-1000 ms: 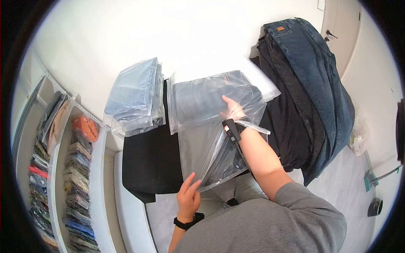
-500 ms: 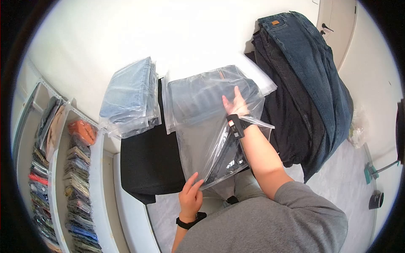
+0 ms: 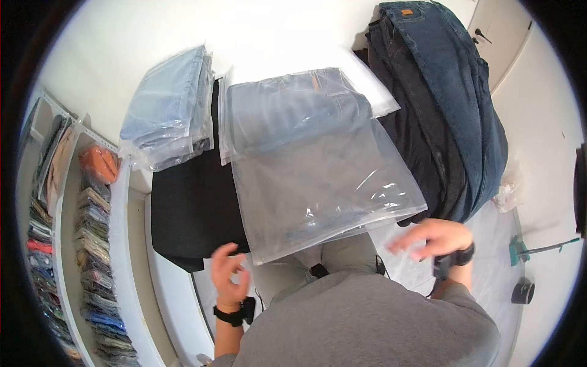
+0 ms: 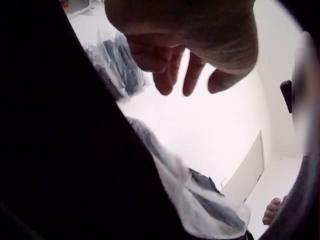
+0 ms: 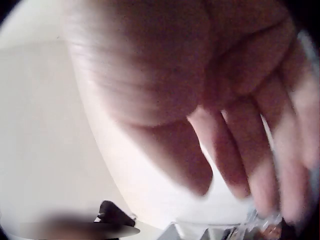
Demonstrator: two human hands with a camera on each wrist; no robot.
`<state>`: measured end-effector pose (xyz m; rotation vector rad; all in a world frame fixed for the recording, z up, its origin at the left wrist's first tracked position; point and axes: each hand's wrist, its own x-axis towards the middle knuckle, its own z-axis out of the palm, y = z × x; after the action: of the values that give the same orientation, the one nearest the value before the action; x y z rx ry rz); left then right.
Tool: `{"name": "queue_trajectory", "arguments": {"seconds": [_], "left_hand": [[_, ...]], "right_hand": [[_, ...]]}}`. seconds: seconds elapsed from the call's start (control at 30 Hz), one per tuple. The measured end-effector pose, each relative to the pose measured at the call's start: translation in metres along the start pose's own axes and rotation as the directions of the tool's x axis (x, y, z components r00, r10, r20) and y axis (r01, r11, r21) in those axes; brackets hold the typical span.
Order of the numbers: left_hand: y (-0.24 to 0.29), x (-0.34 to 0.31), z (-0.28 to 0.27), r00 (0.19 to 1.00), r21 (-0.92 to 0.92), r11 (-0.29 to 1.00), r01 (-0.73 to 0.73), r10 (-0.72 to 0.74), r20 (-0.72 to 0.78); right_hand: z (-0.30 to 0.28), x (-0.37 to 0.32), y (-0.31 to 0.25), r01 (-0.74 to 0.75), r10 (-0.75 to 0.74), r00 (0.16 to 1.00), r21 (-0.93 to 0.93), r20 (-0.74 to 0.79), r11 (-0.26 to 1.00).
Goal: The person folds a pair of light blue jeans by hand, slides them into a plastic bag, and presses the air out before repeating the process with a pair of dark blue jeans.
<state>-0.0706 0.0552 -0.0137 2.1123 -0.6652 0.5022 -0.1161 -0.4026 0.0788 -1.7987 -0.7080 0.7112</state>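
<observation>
A clear plastic bag (image 3: 306, 177) lies flat in front of me, with folded dark blue jeans (image 3: 287, 113) inside its far half. Its near edge hangs toward my lap. My left hand (image 3: 228, 275) is just off the bag's near left corner, fingers apart and loosely bent, holding nothing. Past the near right corner, my right hand (image 3: 437, 237) is blurred by motion and also holds nothing. The left wrist view shows the left hand's fingers (image 4: 190, 80) hanging loose; in the right wrist view the right hand's fingers (image 5: 250, 160) are extended.
Bagged light blue jeans (image 3: 165, 101) are stacked at the far left, beside a black cloth surface (image 3: 195, 211). Dark unbagged jeans (image 3: 443, 110) are piled at the right. White plastic bags (image 3: 367, 82) lie under the bagged pair. Shelves (image 3: 128, 244) of packed clothes line the left.
My right hand has come out of the bag and moved right and toward me. The left hand has left the bag's corner, and the bag now lies flatter, with its near edge spread.
</observation>
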Motion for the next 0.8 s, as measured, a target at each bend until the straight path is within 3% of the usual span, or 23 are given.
{"name": "queue_trajectory", "arguments": {"seconds": [0.07,0.1,0.13,0.17,0.2,0.23,0.3,0.33,0.4,0.43,0.5,0.53,0.6,0.63,0.67,0.73,0.77,0.8], "left_hand": [[-0.009,0.017,-0.008,0.988,0.078,0.995,0.064,-0.051,-0.148],[-0.02,0.022,-0.007,0.959,-0.046,0.972,0.232,-0.237,-0.159],[-0.019,0.035,-0.005,0.96,-0.046,0.972,0.232,-0.236,-0.149],[-0.018,0.05,-0.003,0.877,-0.145,0.872,0.468,-0.478,-0.043],[-0.017,0.063,-0.002,0.735,-0.212,0.709,0.673,-0.673,0.082],[-0.018,0.07,0.001,0.742,-0.21,0.716,0.666,-0.665,0.086],[-0.024,0.082,0.007,0.677,-0.095,0.678,0.729,-0.695,0.244],[-0.022,0.086,0.012,0.699,-0.042,0.715,0.698,-0.667,0.257],[-0.034,0.081,0.019,0.765,0.099,0.805,0.585,-0.589,0.261],[-0.036,0.078,0.019,0.761,0.097,0.8,0.592,-0.594,0.26],[-0.035,0.073,0.015,0.863,0.203,0.89,0.408,-0.448,0.234],[-0.035,0.071,0.014,0.856,0.204,0.885,0.417,-0.459,0.24],[-0.037,0.07,0.014,0.871,0.25,0.881,0.403,-0.453,0.192],[-0.04,0.067,0.014,0.855,0.138,0.878,0.458,-0.478,0.2],[-0.039,0.063,0.012,0.848,0.141,0.871,0.47,-0.49,0.202],[-0.025,0.056,0.003,0.683,-0.065,0.702,0.709,-0.662,0.309],[-0.023,0.047,0.0,0.668,-0.074,0.694,0.716,-0.651,0.36],[-0.019,0.038,0.0,0.644,-0.06,0.671,0.739,-0.678,0.355]], "right_hand": [[-0.013,-0.027,-0.012,0.035,-0.011,0.996,0.285,-0.084,0.958],[-0.009,-0.02,-0.018,0.133,0.006,0.881,0.26,-0.473,0.956],[-0.02,-0.005,-0.013,0.131,0.011,0.724,0.153,-0.69,0.979],[-0.035,0.011,-0.004,0.089,0.103,0.592,0.192,-0.799,0.977],[-0.051,0.025,0.01,0.009,0.183,0.491,0.215,-0.852,0.976],[-0.069,0.037,0.041,-0.04,0.213,0.411,0.216,-0.886,0.976],[-0.086,0.054,0.079,-0.255,0.389,0.403,0.307,-0.829,0.917],[-0.085,0.061,0.086,-0.267,0.389,0.382,0.302,-0.839,0.915],[-0.088,0.054,0.093,-0.25,0.362,0.49,0.271,-0.793,0.93],[-0.088,0.049,0.101,-0.255,0.366,0.494,0.271,-0.789,0.928],[-0.082,0.04,0.112,-0.25,0.347,0.511,0.25,-0.787,0.935],[-0.078,0.04,0.112,-0.257,0.358,0.514,0.258,-0.78,0.931],[-0.071,0.04,0.106,-0.503,0.256,0.374,0.036,-0.891,0.864],[-0.071,0.039,0.1,-0.553,0.276,0.4,0.01,-0.874,0.833],[-0.064,0.038,0.095,-0.556,0.286,0.408,0.012,-0.867,0.831],[-0.046,0.036,0.084,-0.539,0.007,0.303,-0.165,-0.953,0.826],[-0.038,0.034,0.075,-0.603,-0.141,0.324,-0.319,-0.935,0.732],[-0.026,0.035,0.061,-0.628,-0.207,0.293,-0.351,-0.933,0.695]]}}
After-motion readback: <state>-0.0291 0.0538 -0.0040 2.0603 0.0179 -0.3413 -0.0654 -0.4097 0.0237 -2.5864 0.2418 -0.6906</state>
